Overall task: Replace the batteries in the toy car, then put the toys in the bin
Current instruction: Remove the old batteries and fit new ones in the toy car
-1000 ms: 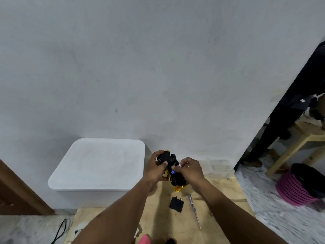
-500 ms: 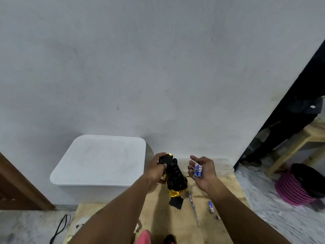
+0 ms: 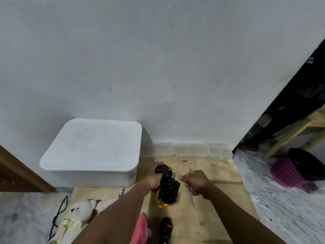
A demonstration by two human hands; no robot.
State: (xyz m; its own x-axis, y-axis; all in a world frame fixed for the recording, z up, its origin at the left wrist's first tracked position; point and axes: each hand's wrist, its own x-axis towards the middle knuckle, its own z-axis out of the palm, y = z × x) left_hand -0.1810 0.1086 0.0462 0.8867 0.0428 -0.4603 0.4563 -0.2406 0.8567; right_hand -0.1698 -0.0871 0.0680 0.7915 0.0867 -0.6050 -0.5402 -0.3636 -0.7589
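My left hand (image 3: 153, 180) grips the black and yellow toy car (image 3: 167, 190), which is held low over the wooden board (image 3: 211, 173) with its underside up. The black battery cover (image 3: 177, 185) lies just right of the car. My right hand (image 3: 195, 182) is curled into a fist, back towards me. The batteries it held are hidden inside. It hovers over the handle end of the screwdriver (image 3: 194, 201), which lies on the board. One loose battery (image 3: 121, 191) lies by the bin. The white bin (image 3: 93, 147), lid on, stands at the back left.
A white teddy (image 3: 79, 213), a pink toy (image 3: 140, 228) and a black remote (image 3: 165, 228) lie at the board's near edge. A black cable (image 3: 59, 212) runs on the floor at left. A pink basket (image 3: 288, 171) and wooden furniture (image 3: 290, 134) stand at right.
My right hand left the car with batteries, then turned over into a fist and dropped towards the screwdriver. My left hand lowered the car. The view tilted down, revealing the toys.
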